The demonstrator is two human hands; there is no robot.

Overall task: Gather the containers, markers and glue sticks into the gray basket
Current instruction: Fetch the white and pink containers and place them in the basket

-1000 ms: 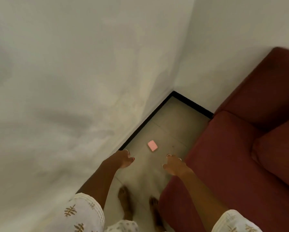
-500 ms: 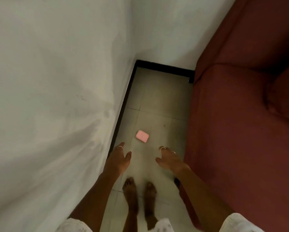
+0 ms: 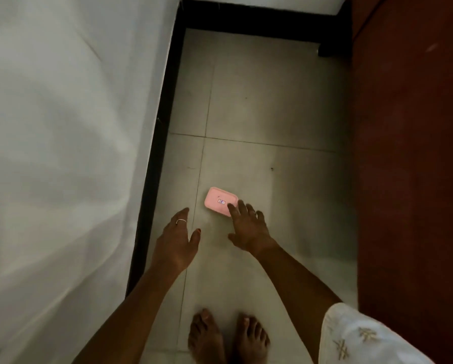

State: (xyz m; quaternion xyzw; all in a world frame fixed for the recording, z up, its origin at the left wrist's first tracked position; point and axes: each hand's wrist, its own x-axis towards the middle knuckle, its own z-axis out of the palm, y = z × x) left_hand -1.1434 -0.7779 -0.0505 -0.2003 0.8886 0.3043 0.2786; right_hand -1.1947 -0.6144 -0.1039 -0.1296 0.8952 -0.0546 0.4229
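The task looks to be at an early or middle stage, as far as this view tells: no gray basket, markers or glue sticks are in sight, so how much has been gathered cannot be judged. One container is plainly not yet collected, a small pink rounded-rectangular plastic box [image 3: 221, 201] lying flat on the pale tiled floor [image 3: 272, 114], near the black skirting [image 3: 152, 200] at its 9 o'clock and well apart from the dark red sofa [image 3: 409, 179] at its 3 o'clock. Its lid carries a tiny printed label and appears closed. The right hand [image 3: 247, 228], at the box's 5 o'clock, has its grip spread apart, fingertips [image 3: 231, 206] overlapping the box's near edge; contact cannot be confirmed. The left hand [image 3: 176, 239], at 7 o'clock, is open and empty, apart from the box.
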